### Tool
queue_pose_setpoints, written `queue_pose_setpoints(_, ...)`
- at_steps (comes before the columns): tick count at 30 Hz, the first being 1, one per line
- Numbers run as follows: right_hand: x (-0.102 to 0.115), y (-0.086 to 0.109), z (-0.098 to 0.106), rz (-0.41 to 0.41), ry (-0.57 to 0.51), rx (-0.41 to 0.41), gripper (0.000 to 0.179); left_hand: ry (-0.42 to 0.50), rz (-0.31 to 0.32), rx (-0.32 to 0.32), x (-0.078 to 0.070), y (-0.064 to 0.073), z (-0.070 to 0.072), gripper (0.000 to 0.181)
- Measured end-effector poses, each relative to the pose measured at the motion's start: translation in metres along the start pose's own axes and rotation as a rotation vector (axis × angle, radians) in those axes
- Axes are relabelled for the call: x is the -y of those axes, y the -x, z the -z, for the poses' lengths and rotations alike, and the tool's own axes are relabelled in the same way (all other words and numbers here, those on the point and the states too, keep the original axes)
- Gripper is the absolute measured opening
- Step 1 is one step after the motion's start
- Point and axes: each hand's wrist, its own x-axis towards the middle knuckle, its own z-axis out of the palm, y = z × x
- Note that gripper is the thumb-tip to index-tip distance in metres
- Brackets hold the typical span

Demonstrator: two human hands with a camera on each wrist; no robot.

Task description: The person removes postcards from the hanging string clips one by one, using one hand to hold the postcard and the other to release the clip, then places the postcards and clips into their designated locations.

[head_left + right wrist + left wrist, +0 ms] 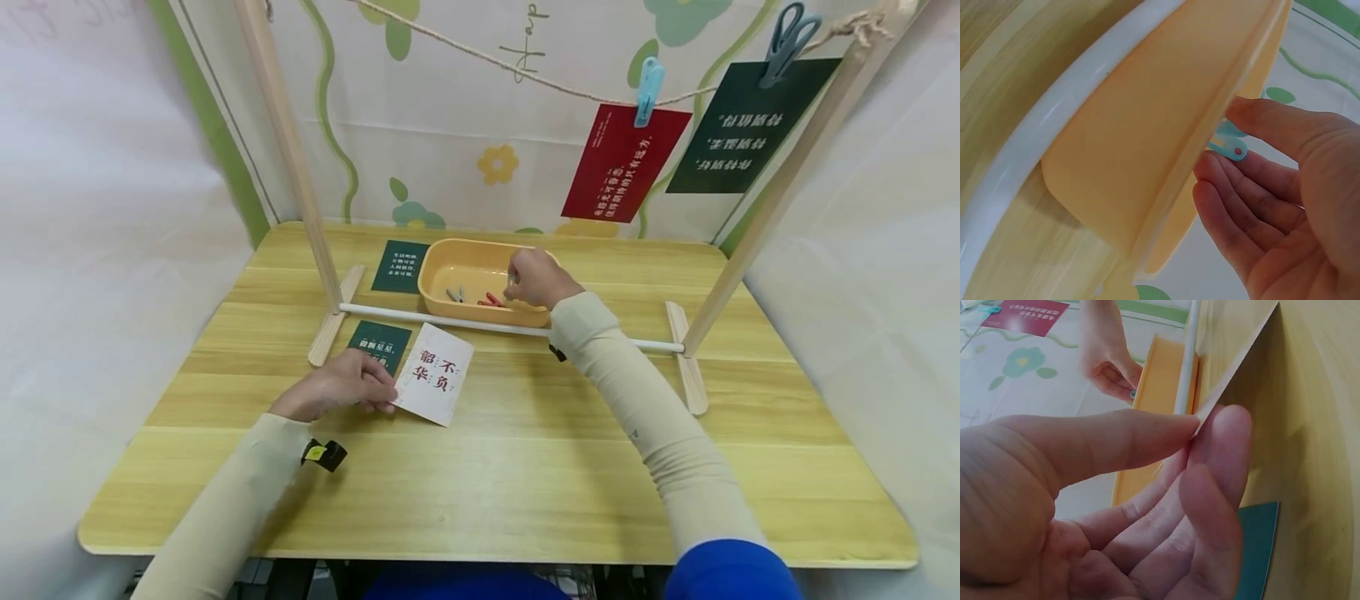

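Observation:
My left hand (341, 387) pinches the edge of a white card (435, 375) with red characters, tilted up off the table in the left wrist view. A dark green card (378, 340) lies just beyond that hand, partly covered. My right hand (542, 277) is over the right side of a yellow basket (483, 315). Between its thumb and fingers is a light blue clothespin (1235, 149), partly hidden by the rim in the right wrist view. Red clothespins (491, 300) and grey clothespins (455, 295) lie in the basket.
A wooden frame with a white crossbar (450, 320) stands across the table (525, 483). From its rope (480, 55) hang a red card (626, 162) and a dark green card (750, 125), each held by a clothespin. Another green card (400, 267) lies left of the basket.

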Motion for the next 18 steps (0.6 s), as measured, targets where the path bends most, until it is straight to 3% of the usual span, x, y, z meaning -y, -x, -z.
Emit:
queue_pose_setpoints(12, 0.003, -0.004, -0.004, 0.005, 0.084, -0.010, 0.020, -0.223, -0.022, -0.103, -0.003, 0.002, -0.008, 0.009)
queue_pose_setpoints(18, 0.004, -0.008, -0.006, 0.014, 0.101, 0.000, 0.042, -0.267, -0.019, -0.130, -0.005, 0.000, -0.011, 0.012)
